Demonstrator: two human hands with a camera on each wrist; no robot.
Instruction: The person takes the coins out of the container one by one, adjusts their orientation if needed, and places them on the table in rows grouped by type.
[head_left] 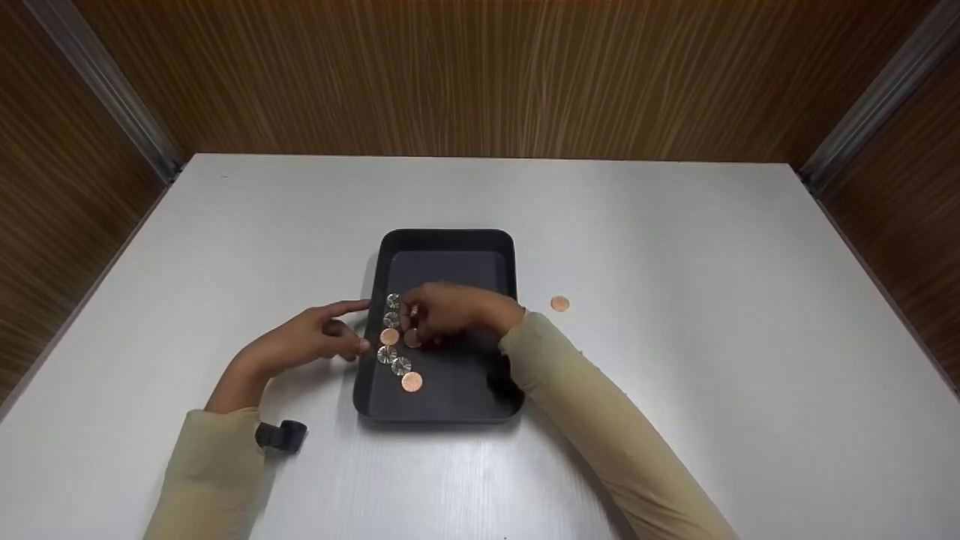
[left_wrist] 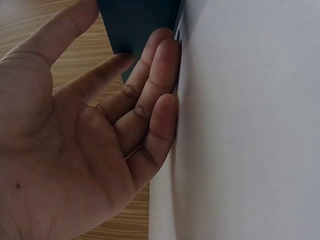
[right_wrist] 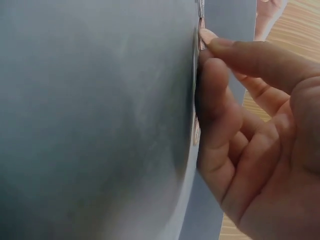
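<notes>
White table (head_left: 675,225), black tray (head_left: 450,244) at its middle.
Coins (head_left: 397,341) are partly hidden by the right hand (head_left: 450,311); its grip cannot be told. The left hand (head_left: 300,345) is relaxed beside the tray's left wall.

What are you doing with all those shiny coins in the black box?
A person's right hand reaches into a black tray and touches a copper coin beside a row of coins along its left side. The left hand rests on the white table against the tray's left wall. One more copper coin lies outside.
</notes>
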